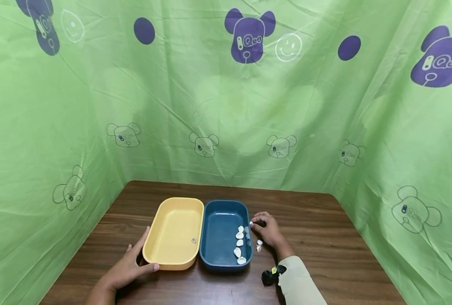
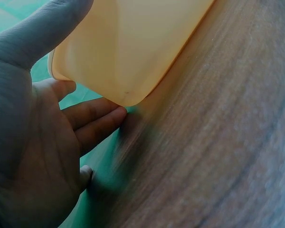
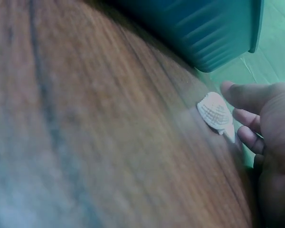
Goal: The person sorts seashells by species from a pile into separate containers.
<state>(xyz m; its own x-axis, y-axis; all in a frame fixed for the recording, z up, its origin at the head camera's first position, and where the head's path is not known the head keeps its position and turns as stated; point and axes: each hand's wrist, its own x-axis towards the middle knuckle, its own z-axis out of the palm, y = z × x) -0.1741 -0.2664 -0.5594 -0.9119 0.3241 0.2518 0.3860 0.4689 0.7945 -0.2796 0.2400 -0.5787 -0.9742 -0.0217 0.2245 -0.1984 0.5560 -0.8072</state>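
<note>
My left hand (image 1: 128,264) rests against the near left corner of a yellow plastic bin (image 1: 174,264), thumb on the near wall and fairly straight fingers along the left wall. Beside it stands a dark blue bin (image 1: 226,266) with several white seashells (image 1: 239,236) lined up along its right side. One small shell (image 1: 193,240) lies inside the yellow bin. Just right of the blue bin, my right hand (image 1: 269,231) pinches a small white shell (image 1: 251,223) between thumb and fingertips. Two loose shells (image 1: 259,245) lie on the table near that wrist; a ribbed shell (image 3: 214,111) shows in the right wrist view.
The brown wooden table (image 1: 325,254) holds both bins side by side. A green curtain (image 1: 226,106) with purple bear prints surrounds the table at the back and sides. A black wrist camera (image 1: 270,277) sits at the right sleeve (image 1: 300,281).
</note>
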